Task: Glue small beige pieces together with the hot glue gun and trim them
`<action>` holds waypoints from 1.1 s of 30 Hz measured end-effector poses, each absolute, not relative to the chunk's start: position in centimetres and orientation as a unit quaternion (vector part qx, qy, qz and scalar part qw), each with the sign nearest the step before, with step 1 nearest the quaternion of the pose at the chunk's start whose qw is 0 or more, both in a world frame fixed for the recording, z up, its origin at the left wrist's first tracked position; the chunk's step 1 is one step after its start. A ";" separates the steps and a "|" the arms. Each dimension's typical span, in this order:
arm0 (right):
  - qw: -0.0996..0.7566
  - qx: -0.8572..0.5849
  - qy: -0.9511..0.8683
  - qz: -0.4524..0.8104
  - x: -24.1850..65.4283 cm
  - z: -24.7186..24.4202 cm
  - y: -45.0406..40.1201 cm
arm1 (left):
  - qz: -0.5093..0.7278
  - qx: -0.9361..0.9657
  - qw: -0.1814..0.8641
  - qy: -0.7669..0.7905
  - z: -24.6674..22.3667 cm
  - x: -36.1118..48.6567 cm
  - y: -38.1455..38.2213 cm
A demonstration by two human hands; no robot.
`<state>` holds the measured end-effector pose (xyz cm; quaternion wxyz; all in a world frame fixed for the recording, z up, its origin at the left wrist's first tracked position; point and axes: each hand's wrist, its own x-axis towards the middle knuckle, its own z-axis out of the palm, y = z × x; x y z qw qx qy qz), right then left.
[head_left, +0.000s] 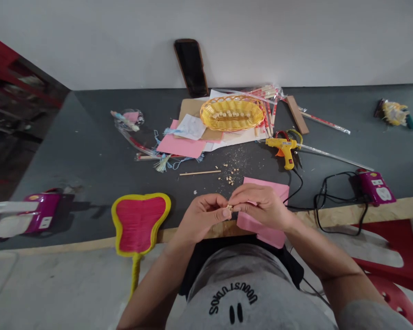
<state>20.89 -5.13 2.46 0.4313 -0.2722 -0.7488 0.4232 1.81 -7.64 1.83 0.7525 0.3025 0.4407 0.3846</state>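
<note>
Small pale piece [229, 209] sits pinched between the fingertips of the left hand [206, 214] and the right hand [261, 201], the two hands meeting close to the front edge of the table [99, 174]; its exact shape is too small to make out. With so little to grip, a squeeze slightly too hard might snap it or shoot it loose, and a slip this near the edge could send it to the floor. Dropped on the table instead, it might be lost among the loose pale bits [231, 178] scattered just beyond the fingers. Pink paper [277, 236] beneath the right hand hangs past the edge, so a careless sweep could drag it off. Catching the black cable [298, 183] nearby might tug the yellow glue gun [285, 149] out of place.
</note>
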 end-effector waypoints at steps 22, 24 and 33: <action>0.423 -0.257 -0.739 0.457 21.2 1.9 -5.0 | 0.387 0.304 0.749 0.443 1.4 1.7 -7.7; 0.419 -0.253 -0.738 0.464 21.4 1.8 -4.9 | 0.394 0.305 0.749 0.437 1.3 1.7 -7.7; 0.415 -0.247 -0.736 0.474 21.2 1.5 -5.1 | 0.386 0.300 0.768 0.413 1.5 1.6 -7.9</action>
